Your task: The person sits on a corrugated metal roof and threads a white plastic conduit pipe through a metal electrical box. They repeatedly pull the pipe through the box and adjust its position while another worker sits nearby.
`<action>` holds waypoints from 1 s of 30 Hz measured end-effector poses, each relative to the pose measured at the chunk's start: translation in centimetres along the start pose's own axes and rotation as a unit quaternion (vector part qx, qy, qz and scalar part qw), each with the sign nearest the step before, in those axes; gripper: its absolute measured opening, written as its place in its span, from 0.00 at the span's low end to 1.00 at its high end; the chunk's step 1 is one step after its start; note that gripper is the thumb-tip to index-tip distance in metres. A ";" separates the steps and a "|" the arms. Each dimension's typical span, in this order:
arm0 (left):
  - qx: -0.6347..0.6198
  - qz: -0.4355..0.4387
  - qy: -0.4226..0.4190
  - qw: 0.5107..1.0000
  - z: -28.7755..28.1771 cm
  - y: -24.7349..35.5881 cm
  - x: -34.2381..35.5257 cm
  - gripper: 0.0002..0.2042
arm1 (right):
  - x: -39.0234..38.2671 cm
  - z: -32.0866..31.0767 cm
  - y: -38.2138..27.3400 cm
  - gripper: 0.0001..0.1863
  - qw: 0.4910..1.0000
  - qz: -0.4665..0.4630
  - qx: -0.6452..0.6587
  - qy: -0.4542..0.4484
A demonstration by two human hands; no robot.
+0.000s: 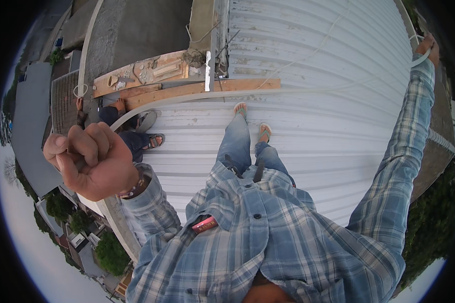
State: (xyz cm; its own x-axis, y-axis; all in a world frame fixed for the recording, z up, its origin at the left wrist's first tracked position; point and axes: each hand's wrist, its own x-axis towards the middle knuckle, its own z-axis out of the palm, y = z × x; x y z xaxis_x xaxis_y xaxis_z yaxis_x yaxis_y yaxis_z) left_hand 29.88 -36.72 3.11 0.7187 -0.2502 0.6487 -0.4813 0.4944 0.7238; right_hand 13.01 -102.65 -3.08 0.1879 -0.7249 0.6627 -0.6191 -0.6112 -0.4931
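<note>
My left hand (88, 159) is raised at the left with curled fingers; the white cable (151, 106) disappears behind it, and I cannot make out whether it is in the grip. The cable runs in a long arc over the pale ribbed metal roof (308, 136) to the far right. There my right hand (425, 50), at the end of my outstretched arm, grips a looped part of the white cable beside the roof's edge. My sandalled feet (240, 111) stand on the roof, and a pink packet (205, 223) pokes from my shirt pocket.
Another person (131, 141) in dark trousers is crouched at the left among wooden planks (245, 84), one hand at a board. A debris-covered board (136, 76), a metal beam (210, 68) and concrete surfaces lie beyond. Lower buildings and trees show past the roof edges on both sides.
</note>
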 end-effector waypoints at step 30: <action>-0.313 -0.307 -0.354 0.826 -11.8 -30.8 6.3 0.13 | -57.2 26.1 -13.0 0.34 0.566 -0.107 0.394 -0.717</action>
State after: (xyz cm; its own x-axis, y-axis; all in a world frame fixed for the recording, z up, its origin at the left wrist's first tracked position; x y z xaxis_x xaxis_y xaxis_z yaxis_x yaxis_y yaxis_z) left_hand 55.17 -43.71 -17.84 0.1512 -0.9281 0.3403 0.3783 0.3723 0.8475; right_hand 30.22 -61.55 -49.27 0.9689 0.2240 -0.1054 -0.0406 -0.2762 -0.9602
